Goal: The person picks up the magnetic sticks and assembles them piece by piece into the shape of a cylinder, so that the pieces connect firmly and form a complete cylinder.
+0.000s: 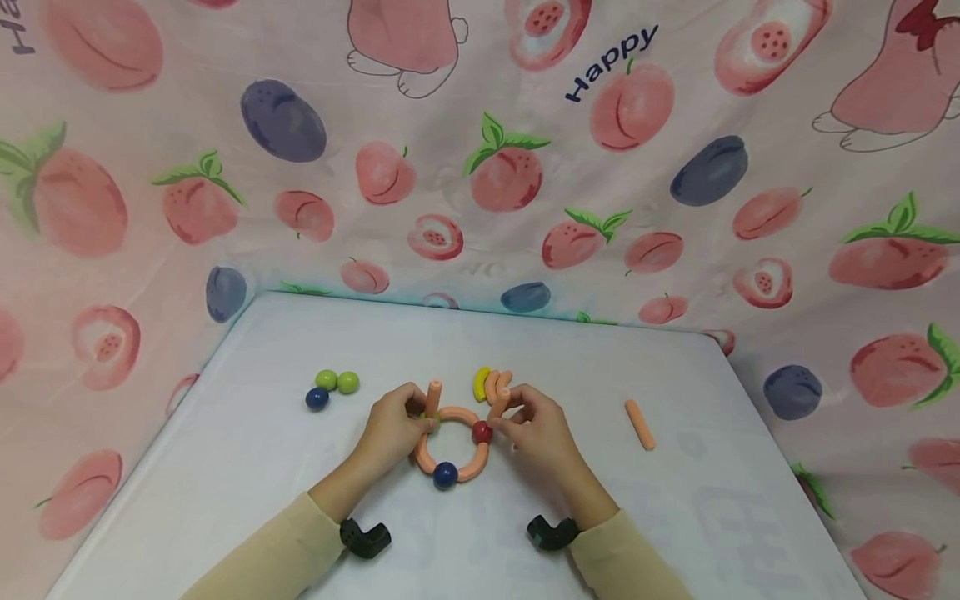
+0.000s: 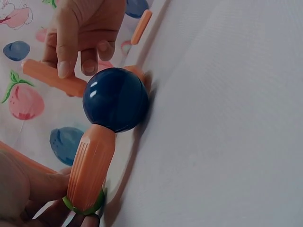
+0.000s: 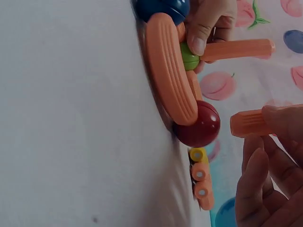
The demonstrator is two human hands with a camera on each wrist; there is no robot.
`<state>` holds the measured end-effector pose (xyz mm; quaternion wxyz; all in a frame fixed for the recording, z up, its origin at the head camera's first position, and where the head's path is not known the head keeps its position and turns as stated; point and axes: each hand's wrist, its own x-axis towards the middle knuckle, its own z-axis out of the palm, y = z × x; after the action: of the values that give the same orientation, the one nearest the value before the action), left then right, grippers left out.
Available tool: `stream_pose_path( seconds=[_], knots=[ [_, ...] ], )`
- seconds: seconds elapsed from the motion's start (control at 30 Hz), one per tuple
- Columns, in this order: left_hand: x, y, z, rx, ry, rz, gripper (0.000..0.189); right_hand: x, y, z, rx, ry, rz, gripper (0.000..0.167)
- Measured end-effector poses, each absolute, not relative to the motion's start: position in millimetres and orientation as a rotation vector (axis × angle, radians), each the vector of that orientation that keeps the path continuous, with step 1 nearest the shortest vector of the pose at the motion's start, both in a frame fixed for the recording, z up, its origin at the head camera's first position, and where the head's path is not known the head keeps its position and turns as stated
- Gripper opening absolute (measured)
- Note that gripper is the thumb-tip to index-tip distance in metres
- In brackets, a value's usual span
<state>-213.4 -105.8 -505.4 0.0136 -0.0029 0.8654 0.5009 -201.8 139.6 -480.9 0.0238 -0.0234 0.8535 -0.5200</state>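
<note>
On the white table lies a ring of curved orange rods [image 1: 474,469] joined by a dark blue ball [image 1: 446,475], a red ball [image 1: 482,432] and a green ball [image 3: 190,57]. My left hand [image 1: 390,427] pinches the green ball at the ring's left side; a straight orange rod [image 3: 239,49] stands up from that ball. Between thumb and fingers, my right hand [image 1: 542,427] pinches another straight orange rod [image 3: 248,124]. In the right wrist view, this rod's lower end is near the red ball, with a small gap between them.
Two loose green balls [image 1: 348,382] and a blue ball [image 1: 317,398] lie at the left. Behind the ring are a yellow curved piece [image 1: 481,384] and orange curved pieces [image 1: 492,387]. A loose straight rod [image 1: 641,425] lies at the right. Fruit-printed cloth [image 1: 450,275] hangs around the table.
</note>
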Motion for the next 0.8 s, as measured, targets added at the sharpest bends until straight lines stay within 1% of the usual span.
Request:
stream_pose_path(
  seconds=[0.47, 0.8],
  knots=[
    [-208, -109, -504, -0.113, 2.690, 1.567, 0.024, -208, 125, -490, -0.146, 2.680, -1.572, 0.026],
    [-202, -115, -502, -0.113, 2.699, 1.552, 0.025, -211, 117, -490, -0.158, 2.691, -1.587, 0.024]
  ],
)
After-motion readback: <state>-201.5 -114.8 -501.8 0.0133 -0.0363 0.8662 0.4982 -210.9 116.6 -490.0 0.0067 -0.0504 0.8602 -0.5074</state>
